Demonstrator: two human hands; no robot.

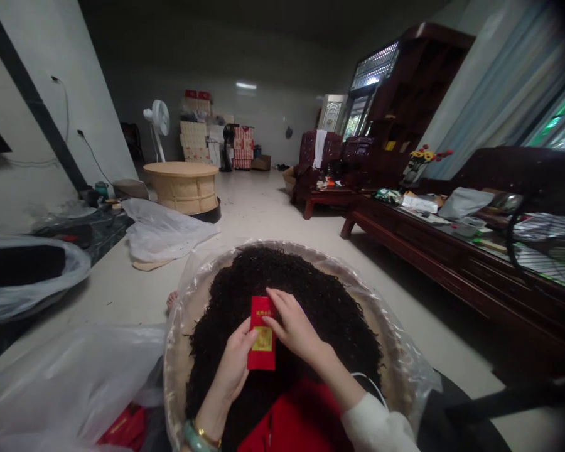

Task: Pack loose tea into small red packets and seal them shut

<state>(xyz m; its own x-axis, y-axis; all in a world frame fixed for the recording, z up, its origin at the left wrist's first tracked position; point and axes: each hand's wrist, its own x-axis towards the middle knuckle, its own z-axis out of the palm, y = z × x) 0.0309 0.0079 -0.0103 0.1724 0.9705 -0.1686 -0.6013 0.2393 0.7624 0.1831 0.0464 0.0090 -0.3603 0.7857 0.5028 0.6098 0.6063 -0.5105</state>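
My left hand (238, 351) grips the left edge of a small red packet (262, 361) with gold lettering and a gold square on its front. The thumb lies over the front. At the packet's upper right, my right hand (292, 317) has its thumb on the face and its fingers by the top edge. Both hands are above a large round basket (175, 364) lined with clear plastic. Dark, loose, shredded leaves like dried tea (287, 270) fill it. A larger red bag or cloth (296, 417) lies at the near side, partly under my right forearm.
Plastic sheeting (75, 376) covers red packets (125, 430) at lower left. Another plastic-lined container (78, 270) of dark material stands left. A round wooden drum-like table (183, 185) is ahead, and a long dark wooden table (414, 229) with clutter runs along the right.
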